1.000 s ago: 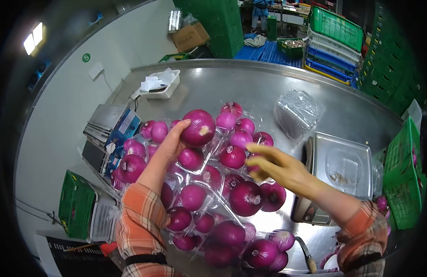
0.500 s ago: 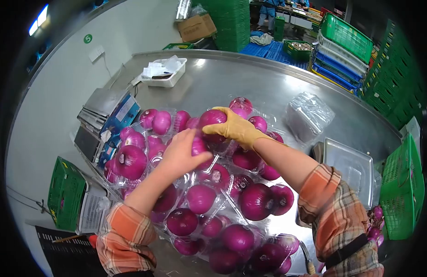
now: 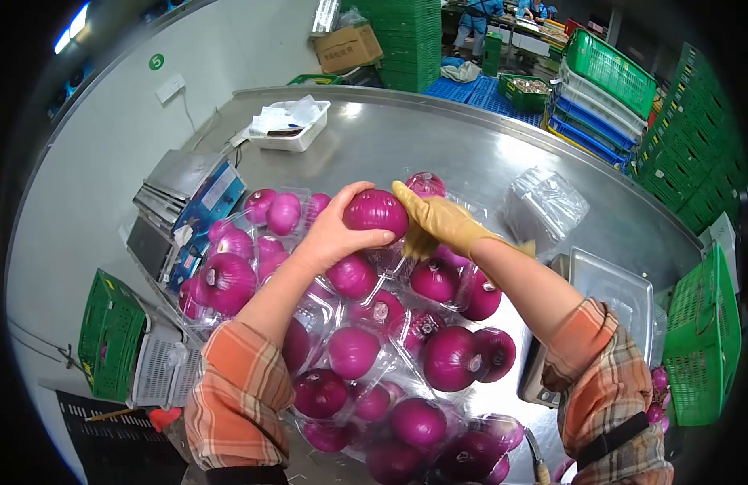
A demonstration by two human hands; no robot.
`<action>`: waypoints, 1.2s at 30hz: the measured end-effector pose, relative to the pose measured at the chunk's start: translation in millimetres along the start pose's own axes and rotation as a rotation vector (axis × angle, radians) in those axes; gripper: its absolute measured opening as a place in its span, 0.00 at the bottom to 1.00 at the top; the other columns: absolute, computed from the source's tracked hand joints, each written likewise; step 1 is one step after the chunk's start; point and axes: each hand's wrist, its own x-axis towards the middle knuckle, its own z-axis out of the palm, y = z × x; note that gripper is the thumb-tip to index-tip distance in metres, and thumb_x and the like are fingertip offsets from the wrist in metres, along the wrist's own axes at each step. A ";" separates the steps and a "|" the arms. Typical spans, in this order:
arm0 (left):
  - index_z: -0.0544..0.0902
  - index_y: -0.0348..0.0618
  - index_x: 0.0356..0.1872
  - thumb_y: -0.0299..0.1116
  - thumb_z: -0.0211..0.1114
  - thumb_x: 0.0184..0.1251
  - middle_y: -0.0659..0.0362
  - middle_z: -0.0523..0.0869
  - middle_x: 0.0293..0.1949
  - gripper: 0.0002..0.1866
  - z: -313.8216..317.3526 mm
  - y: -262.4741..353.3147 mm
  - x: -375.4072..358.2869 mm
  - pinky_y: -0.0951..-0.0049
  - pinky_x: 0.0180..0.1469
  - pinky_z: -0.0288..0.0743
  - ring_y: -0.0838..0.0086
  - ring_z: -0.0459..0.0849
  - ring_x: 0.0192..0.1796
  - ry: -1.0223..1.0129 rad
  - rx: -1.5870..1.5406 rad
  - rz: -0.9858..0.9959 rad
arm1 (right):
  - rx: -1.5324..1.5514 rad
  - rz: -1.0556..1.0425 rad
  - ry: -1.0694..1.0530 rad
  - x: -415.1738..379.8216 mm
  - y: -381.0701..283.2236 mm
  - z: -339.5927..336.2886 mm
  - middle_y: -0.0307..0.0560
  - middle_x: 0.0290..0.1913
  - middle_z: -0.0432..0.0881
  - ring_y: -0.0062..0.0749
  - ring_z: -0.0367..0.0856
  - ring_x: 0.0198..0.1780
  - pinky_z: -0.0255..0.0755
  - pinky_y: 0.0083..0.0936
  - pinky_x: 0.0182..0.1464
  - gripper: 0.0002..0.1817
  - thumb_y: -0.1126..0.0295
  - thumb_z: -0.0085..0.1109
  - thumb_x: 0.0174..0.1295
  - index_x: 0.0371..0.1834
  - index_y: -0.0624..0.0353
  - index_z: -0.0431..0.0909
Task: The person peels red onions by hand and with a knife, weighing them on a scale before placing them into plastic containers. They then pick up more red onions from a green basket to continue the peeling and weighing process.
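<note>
A large red onion (image 3: 376, 214) is gripped in my bare left hand (image 3: 332, 234), its thumb along the underside and fingers over the far side. My right hand (image 3: 445, 223), in a yellow rubber glove, is just right of that onion with its fingers stretched out and nothing in them. Below both hands, clear plastic trays (image 3: 383, 284) hold many more red onions, such as a pale one (image 3: 353, 352) and a dark one (image 3: 451, 359). Another onion (image 3: 426, 184) lies behind the glove.
A stack of clear packaging (image 3: 545, 204) lies at the right, beyond a metal scale (image 3: 610, 291). A white basket (image 3: 297, 137) of papers stands at the back left. A curved knife (image 3: 540, 465) is near the front edge. Green crates (image 3: 701, 339) flank the steel table.
The large onion has passed from my gloved right hand to my left. My right hand has moved slightly right and opened away from it.
</note>
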 end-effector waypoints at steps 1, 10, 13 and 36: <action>0.68 0.40 0.62 0.44 0.76 0.49 0.51 0.76 0.55 0.40 0.9 4.1 1.0 0.68 0.60 0.72 0.67 0.77 0.57 -0.037 -0.090 -0.041 | -0.161 -0.111 0.118 -10.2 -10.3 3.6 0.54 0.53 0.80 0.38 0.81 0.50 0.76 0.28 0.48 0.42 0.36 0.49 0.63 0.70 0.57 0.60; 0.55 0.40 0.72 0.55 0.47 0.73 0.46 0.71 0.62 0.36 -8.0 -18.0 10.8 0.64 0.66 0.62 0.63 0.71 0.64 0.056 -0.056 -0.124 | -0.274 -0.296 0.278 -15.1 1.5 23.7 0.54 0.50 0.80 0.38 0.80 0.52 0.69 0.28 0.57 0.55 0.39 0.71 0.40 0.68 0.63 0.61; 0.59 0.34 0.68 0.52 0.50 0.72 0.44 0.73 0.60 0.35 -4.6 -26.3 -4.6 0.64 0.65 0.64 0.57 0.72 0.63 0.112 0.318 -0.022 | -0.336 -0.108 0.437 -9.7 2.9 29.3 0.56 0.48 0.82 0.43 0.82 0.50 0.71 0.29 0.54 0.55 0.37 0.69 0.39 0.63 0.69 0.65; 0.61 0.40 0.68 0.59 0.72 0.46 0.40 0.61 0.68 0.51 15.1 -10.9 -74.6 0.50 0.68 0.56 0.45 0.62 0.68 0.128 1.162 0.108 | 0.061 -0.474 0.342 -13.9 48.5 -31.0 0.54 0.59 0.76 0.37 0.74 0.61 0.64 0.31 0.66 0.30 0.48 0.36 0.73 0.62 0.61 0.71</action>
